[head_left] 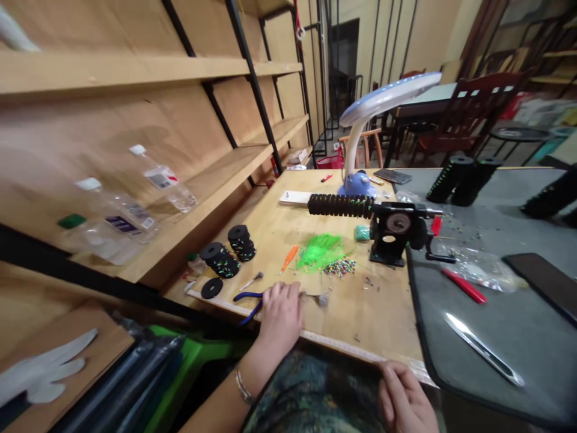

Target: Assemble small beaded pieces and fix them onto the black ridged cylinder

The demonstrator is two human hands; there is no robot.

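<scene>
My left hand (282,313) lies palm down near the table's front edge, fingers forward and resting on the wood. Blue-handled pliers (247,296) stick out from its left side, their jaws hidden. On its right, a small brush (321,298) with grey bristles shows. My right hand (406,398) is at the front edge, fingers curled and thumb pressed in; whatever they may hold is hidden. Ahead lie an orange-handled tool (289,258), bright green fibres (321,251) and a pile of multicoloured beads (341,267). A black crank device (393,231) carries a row of black discs (341,205).
Stacked black spools (220,260) stand at the left table edge beside a shelf (225,162) with plastic bottles (169,180). A blue-and-white lamp (356,144) stands behind. The grey mat (469,325) holds a red pen-like object (464,285) and a silver tool (484,350).
</scene>
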